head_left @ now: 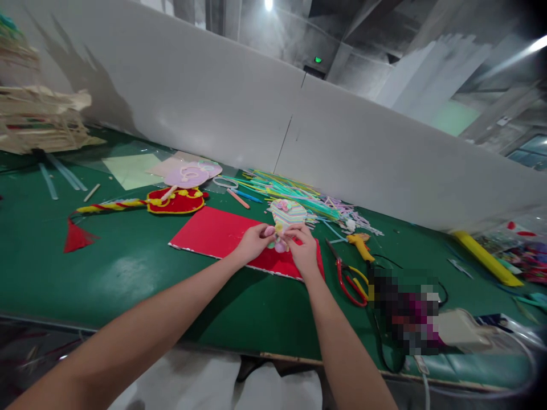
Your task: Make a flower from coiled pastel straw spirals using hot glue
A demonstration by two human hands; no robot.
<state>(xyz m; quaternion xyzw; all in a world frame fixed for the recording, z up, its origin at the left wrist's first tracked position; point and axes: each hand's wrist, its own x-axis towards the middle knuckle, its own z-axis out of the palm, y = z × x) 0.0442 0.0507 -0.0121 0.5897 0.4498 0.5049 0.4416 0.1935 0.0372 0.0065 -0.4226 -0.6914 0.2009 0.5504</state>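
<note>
"Where is the flower (pixel 280 245)?"

"Between the two hands, above the red board (pixel 209 228). The left grip (pixel 252 244) is closed in a pinch on its pink edge, and the right grip (pixel 303 250) is drawn in on the opposite side, thumb and fingers nearly together. Exactly where those right fingertips meet the petals is hard to tell at this size."

"How would you expect it to handle?"

"Very light, I'd say, with soft, rounded petals that could bend or flatten if squeezed. It doesn't look slippery. The joins seem the weak part, so I'd hold it low, near the middle, and use the fingertips only, since tugging one petal could pull it loose."

"And the board?"

"Flat and fairly stiff, by the look of it; best taken by its edges. A striped piece (pixel 289 213) is just beyond the flower."

"What's further out?"

"A heap of pipe cleaners (pixel 294 196) behind, near the partition (pixel 205 85). To the right are the glue gun (pixel 361 247) and red-handled scissors (pixel 341 276). To the left, a red panel (pixel 176 203) with yellow trim, a twisted stem (pixel 115 206) and a tassel (pixel 78 236), all on the green table (pixel 128 273)."
</note>
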